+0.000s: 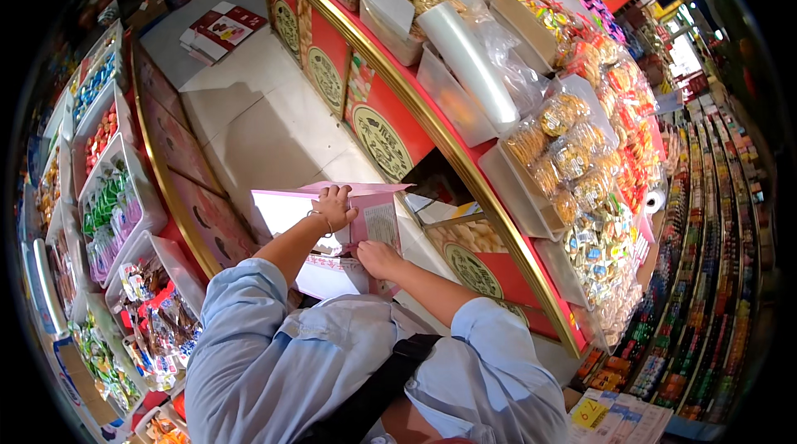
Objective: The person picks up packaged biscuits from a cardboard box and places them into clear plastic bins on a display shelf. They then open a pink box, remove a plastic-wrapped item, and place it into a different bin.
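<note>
A pink and white cardboard box (377, 223) is in front of me at waist height, above the aisle floor. Over its upper part lies my left hand (336, 207), its fingers bent across the edge of a flap and a bracelet on the wrist. My right hand (378, 260) is lower and to the right, with curled fingers gripping the box near a seam. What its fingertips pinch is hidden. A white panel (280, 214) of the box catches bright light on the left. Printed writing shows on the pink side and on the lower flap.
On the right a gold-edged red counter (411, 126) carries plastic bins of wrapped snacks (566, 145) and a roll of clear plastic bags (467, 64). Candy bins (112, 207) line the left counter. A dark opening (439, 179) interrupts the right counter's front. Flattened cardboard (223, 32) lies farther along the aisle.
</note>
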`<state>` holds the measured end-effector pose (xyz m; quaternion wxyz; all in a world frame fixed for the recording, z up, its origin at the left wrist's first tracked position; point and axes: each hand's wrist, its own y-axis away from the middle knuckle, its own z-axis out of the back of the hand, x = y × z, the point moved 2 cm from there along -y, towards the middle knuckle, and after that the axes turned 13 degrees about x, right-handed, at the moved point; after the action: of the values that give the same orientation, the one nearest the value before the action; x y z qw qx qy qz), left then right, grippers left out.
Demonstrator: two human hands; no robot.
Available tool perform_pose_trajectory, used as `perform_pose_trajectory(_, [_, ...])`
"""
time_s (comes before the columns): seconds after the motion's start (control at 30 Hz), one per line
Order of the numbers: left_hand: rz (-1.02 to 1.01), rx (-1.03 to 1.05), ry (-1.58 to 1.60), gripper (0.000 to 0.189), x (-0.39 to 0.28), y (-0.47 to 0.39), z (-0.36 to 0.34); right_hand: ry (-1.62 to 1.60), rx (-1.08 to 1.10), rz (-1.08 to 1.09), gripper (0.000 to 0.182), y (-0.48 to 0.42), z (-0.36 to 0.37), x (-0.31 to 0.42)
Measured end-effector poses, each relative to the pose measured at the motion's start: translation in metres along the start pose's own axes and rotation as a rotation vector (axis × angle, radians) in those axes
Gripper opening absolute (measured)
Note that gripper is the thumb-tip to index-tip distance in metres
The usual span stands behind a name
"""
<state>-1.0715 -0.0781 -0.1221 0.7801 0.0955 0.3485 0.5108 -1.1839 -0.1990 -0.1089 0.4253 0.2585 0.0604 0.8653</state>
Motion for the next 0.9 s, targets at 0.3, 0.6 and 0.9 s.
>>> perform_pose_trajectory(0.3, [-0.052, -0.009, -0.008, 0.058, 0.000, 0.000, -0.005, -0.406, 0.063, -0.250, 0.016, -0.004, -0.013, 0.005])
perform_pose_trajectory(0.6, [-0.148, -0.116, 0.034, 0.052, 0.020, -0.002, -0.007, -0.101, -0.147, 0.044, 0.018, 0.015, -0.021, -0.030])
perform_pose_trajectory(0.9, [-0.323, -0.123, -0.025, 0.048, 0.017, -0.015, -0.020, -0.064, -0.285, 0.020, 0.016, 0.008, -0.030, -0.027])
